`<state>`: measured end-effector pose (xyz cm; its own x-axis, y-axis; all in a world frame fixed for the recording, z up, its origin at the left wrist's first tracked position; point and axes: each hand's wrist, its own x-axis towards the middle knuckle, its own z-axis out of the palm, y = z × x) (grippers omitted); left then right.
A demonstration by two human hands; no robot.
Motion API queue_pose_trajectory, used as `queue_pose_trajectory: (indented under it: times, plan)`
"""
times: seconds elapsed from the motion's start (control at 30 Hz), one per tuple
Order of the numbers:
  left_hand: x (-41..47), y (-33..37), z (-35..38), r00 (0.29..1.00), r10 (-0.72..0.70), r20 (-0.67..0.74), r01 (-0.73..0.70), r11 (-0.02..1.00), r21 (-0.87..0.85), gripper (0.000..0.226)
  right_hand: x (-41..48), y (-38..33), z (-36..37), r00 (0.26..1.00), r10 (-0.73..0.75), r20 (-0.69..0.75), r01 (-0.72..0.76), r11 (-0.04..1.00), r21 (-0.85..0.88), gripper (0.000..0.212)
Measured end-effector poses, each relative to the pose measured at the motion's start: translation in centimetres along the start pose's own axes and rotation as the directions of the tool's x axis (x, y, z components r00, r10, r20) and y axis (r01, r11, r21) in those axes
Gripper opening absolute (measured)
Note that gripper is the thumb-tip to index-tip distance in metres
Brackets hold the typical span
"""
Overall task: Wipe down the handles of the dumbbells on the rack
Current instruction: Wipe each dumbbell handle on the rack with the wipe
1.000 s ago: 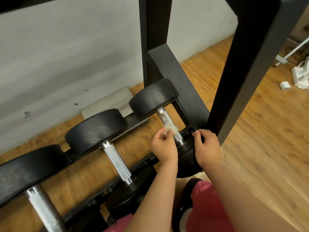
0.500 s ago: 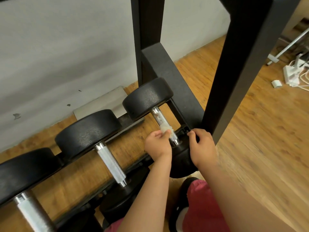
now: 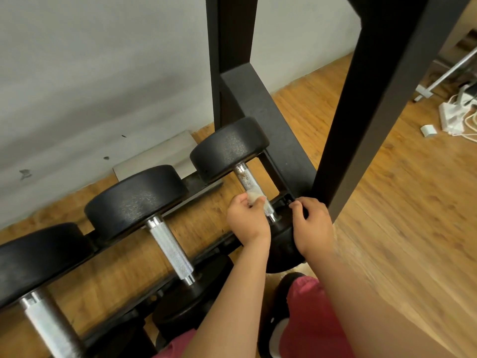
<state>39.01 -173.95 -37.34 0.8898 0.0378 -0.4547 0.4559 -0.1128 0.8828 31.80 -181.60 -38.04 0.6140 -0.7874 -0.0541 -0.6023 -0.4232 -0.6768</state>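
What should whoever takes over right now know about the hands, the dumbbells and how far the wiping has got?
Left hand pinches a small pale cloth against the lower part of the rightmost dumbbell's handle.
Right hand grips that dumbbell's near head, beside the rack post.
Done: wiping is under way on this handle; brown specks show on its upper part.
Left: finish this handle. The middle handle and left handle look shiny, but whether they were wiped cannot be told.
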Motion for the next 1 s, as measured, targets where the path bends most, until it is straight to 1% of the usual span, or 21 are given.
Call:
queue_pose_trajectory:
  times: [0.07,0.13,0.2,0.27,0.33,0.43,0.5,0.67,0.87,1.0]
  plan:
    - [0.3,0.4,0.1,0.997,0.029,-0.070,-0.031,0.999,-0.034,0.032,0.0,0.0,0.0,1.000,-0.001,0.000,0.001,1.000,-0.003,0.026]
    - [0.5,0.2,0.2,0.993,0.061,-0.098,-0.067,0.996,-0.062,0.031,0.0,-0.1,-0.1,1.000,0.006,0.013,-0.006,1.000,-0.013,0.027]
    - [0.3,-0.3,0.2,0.995,0.055,-0.082,-0.060,0.996,-0.060,0.031,-0.1,-0.2,-0.3,1.000,0.004,0.029,-0.003,1.000,-0.015,0.029]
    - [0.1,-0.5,0.2,0.998,0.035,-0.047,-0.036,0.999,-0.020,0.030,-0.1,-0.3,-0.4,0.999,0.006,0.035,-0.005,1.000,-0.014,0.029]
    - [0.5,0.1,0.1,0.998,0.037,-0.051,-0.038,0.999,-0.013,0.028,-0.1,-0.4,-0.5,0.999,0.012,0.035,-0.012,1.000,-0.012,0.029]
    - [1.8,1.6,0.0,0.985,0.062,-0.159,-0.080,0.991,-0.108,0.026,-0.1,-0.5,-0.4,0.999,0.013,0.036,-0.013,1.000,-0.011,0.028]
    - [2.1,1.8,0.3,0.980,0.067,-0.185,-0.095,0.985,-0.144,0.027,-0.1,-0.4,-0.4,1.000,0.013,0.024,-0.013,1.000,-0.001,0.027]
    - [1.3,0.9,0.5,0.992,0.019,-0.121,-0.032,0.994,-0.106,0.030,-0.1,-0.4,-0.3,1.000,0.014,0.021,-0.014,1.000,-0.006,0.025]
    - [2.7,2.0,0.8,0.986,0.056,-0.160,-0.081,0.985,-0.154,0.029,-0.1,-0.2,-0.3,1.000,0.008,0.012,-0.008,1.000,0.005,0.024]
    - [1.9,0.8,0.7,0.993,0.007,-0.118,-0.023,0.991,-0.135,0.029,0.0,-0.2,-0.2,1.000,-0.001,0.011,0.001,1.000,-0.006,0.024]
